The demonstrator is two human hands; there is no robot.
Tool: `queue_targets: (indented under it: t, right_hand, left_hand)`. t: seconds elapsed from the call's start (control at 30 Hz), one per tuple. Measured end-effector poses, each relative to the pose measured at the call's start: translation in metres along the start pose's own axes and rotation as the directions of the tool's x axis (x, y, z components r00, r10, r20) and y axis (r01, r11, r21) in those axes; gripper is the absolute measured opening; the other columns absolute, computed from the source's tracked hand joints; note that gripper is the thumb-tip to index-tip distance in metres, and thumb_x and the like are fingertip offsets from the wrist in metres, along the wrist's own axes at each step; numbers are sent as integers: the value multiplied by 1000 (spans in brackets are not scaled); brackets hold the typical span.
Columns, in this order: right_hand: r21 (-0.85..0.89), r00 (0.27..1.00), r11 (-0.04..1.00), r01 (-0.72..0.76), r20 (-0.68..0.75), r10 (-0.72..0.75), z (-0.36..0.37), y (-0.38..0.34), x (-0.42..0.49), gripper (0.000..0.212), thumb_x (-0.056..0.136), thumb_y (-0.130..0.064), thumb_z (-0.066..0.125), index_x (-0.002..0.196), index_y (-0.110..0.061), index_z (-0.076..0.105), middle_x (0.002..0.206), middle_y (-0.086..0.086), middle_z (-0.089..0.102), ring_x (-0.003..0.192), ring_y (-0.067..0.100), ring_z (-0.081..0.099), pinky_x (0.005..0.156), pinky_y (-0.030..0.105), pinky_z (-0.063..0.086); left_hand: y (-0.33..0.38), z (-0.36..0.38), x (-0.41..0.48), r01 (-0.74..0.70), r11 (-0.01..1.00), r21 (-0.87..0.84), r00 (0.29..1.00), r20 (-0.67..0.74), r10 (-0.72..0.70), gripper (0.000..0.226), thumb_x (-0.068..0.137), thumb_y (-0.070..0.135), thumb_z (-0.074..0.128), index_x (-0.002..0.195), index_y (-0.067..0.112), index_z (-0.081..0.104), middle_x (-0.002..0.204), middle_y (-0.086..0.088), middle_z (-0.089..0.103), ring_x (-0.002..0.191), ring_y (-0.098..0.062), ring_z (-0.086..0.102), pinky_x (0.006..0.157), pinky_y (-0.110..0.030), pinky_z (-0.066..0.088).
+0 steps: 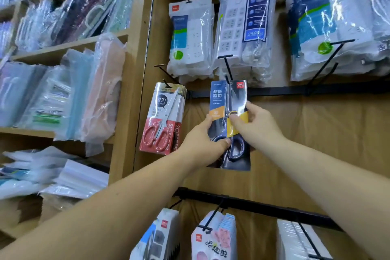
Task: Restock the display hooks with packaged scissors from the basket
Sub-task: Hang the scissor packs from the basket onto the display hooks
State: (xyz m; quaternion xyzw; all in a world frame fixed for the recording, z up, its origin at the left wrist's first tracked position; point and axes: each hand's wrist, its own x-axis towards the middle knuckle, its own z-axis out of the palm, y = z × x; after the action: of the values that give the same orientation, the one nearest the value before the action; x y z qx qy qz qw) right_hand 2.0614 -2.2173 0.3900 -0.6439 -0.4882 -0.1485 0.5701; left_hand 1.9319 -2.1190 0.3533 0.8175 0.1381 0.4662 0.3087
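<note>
A blue and yellow pack of black-handled scissors [221, 99] is held up against the display wall, its top at a black hook [227, 69]. My left hand [202, 143] grips the pack's lower left edge. My right hand [255, 126] pinches its right side at the yellow band. Whether the pack's hole is on the hook cannot be told. To the left, several red-handled scissors packs [163, 120] hang on another hook [166, 75]. The basket is out of sight.
Bagged power strips [245, 27] hang above on the upper hooks. A black rail [316, 89] runs right of the pack, with bare board below it. More packaged goods [213, 238] hang on a lower rail. Wooden shelves [69, 46] with plastic-wrapped stationery stand at left.
</note>
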Motion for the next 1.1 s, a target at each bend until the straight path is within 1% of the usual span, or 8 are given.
queue_targets:
  t: [0.1,0.2,0.33,0.5,0.57,0.83,1.0,1.1]
  right_hand:
    - [-101,1000,995,2,14,0,-4,3,-6,23,91,-33,73,113,-37,65,93,-10,75,91,22,73,78,46,64]
    - [-224,1000,975,13,-8,-15,-5,13,-21,26,92,-36,73,113,-37,59,97,-9,67,97,26,68,86,47,59]
    - [-383,990,915,127,-6,-140,-3,27,-51,43,96,-39,67,137,-33,55,110,-9,60,101,20,61,83,40,53]
    - [-301,983,942,150,143,-111,28,49,-122,6,94,-38,67,97,-33,66,85,-12,66,87,17,64,83,39,55]
    - [-279,962,954,109,272,-30,50,65,-167,16,90,-46,64,83,-32,66,75,-15,68,80,15,65,78,39,56]
    - [-353,615,936,-6,737,281,126,158,-406,47,91,-69,54,73,-27,65,64,-8,63,65,10,62,60,37,51]
    - [-399,306,917,-8,872,383,142,204,-534,52,92,-76,48,76,-30,65,75,-6,69,71,12,66,69,43,57]
    - [-392,261,895,214,906,335,138,227,-578,61,98,-76,42,79,-25,70,76,-4,70,80,18,67,75,35,51]
  left_hand:
    - [-8,1,4,70,994,88,997,12,-71,96,93,41,75,165,45,11,141,21,51,124,-14,60,104,-38,56]
    - [-22,10,2,48,993,103,999,-14,-47,96,96,36,72,165,44,6,142,18,56,124,-13,62,107,-35,53]
    - [-45,17,-14,99,983,155,995,-36,-94,84,98,26,71,166,27,21,125,5,66,119,-17,64,105,-29,49]
    - [-86,19,-89,200,964,175,979,-5,-202,66,97,30,72,156,18,44,107,0,69,95,-16,64,93,-27,51]
    - [-103,20,-141,200,957,211,973,72,-220,55,98,26,71,149,20,51,102,6,67,90,-11,65,79,-18,48]
    - [-215,16,-382,436,842,318,785,322,-528,47,99,23,70,144,18,57,108,3,69,70,9,61,70,-8,45]
    - [-268,6,-518,548,673,497,547,397,-737,46,100,30,68,144,17,59,110,9,72,90,-13,70,95,-31,53]
    - [-293,-9,-571,545,592,593,444,395,-804,35,101,29,65,133,15,66,106,3,75,99,-24,70,99,-33,51]
